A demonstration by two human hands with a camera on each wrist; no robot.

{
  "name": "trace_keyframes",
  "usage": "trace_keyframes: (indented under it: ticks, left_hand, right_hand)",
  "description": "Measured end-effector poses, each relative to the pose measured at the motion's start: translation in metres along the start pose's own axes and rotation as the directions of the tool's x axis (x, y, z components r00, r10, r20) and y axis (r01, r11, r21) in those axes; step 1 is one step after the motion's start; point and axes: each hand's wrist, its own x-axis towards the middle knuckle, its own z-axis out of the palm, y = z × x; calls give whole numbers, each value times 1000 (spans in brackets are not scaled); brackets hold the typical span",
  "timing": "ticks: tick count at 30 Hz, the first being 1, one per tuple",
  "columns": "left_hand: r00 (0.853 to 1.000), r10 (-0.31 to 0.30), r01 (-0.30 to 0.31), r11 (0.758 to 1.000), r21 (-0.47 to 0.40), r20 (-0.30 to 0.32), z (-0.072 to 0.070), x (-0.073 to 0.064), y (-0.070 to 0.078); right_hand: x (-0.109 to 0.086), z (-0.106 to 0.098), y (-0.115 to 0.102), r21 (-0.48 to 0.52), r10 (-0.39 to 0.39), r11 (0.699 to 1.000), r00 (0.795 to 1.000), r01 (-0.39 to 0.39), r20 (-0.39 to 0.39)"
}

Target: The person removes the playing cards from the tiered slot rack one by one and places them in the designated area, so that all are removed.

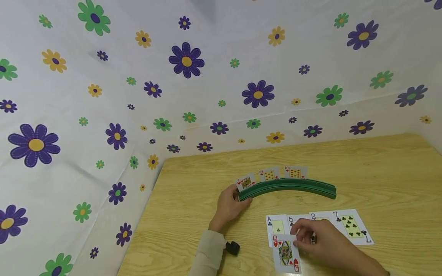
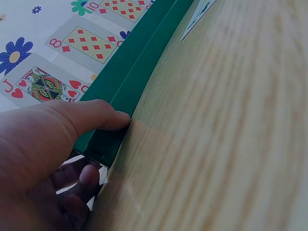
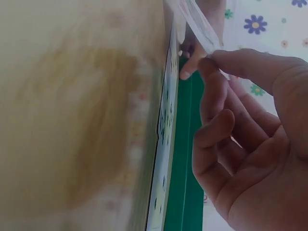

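Observation:
My left hand [image 1: 230, 205] grips the left end of a curved green card holder [image 1: 288, 186], thumb [image 2: 108, 115] on its front face. Three cards stand in the holder's slot: a jack of hearts [image 1: 246, 182] at the left end, an eight of diamonds [image 1: 269, 175] and a ten of diamonds [image 1: 295, 173]. Between thumb and forefinger, my right hand [image 1: 322, 239] pinches a queen of hearts [image 1: 286, 253] by its edge. That queen overlaps the ace of clubs [image 1: 277, 226] in the head view. In the right wrist view the pinched card [image 3: 199, 26] shows nearly edge-on.
A face-up row on the wooden table [image 1: 186, 214] runs from the ace through a five [image 1: 291, 219] and a two [image 1: 317, 215], partly behind my right hand, to a seven of clubs [image 1: 352, 226]. Flower-printed sheeting [image 1: 207, 96] walls the back and left.

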Motion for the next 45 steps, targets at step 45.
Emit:
trace_keyframes:
  ticks: [45]
  left_hand:
    - [1000, 6, -6, 1000, -28, -1, 0, -1, 0]
  right_hand:
    - [6, 9, -27, -256, 244, 925, 956, -280, -165]
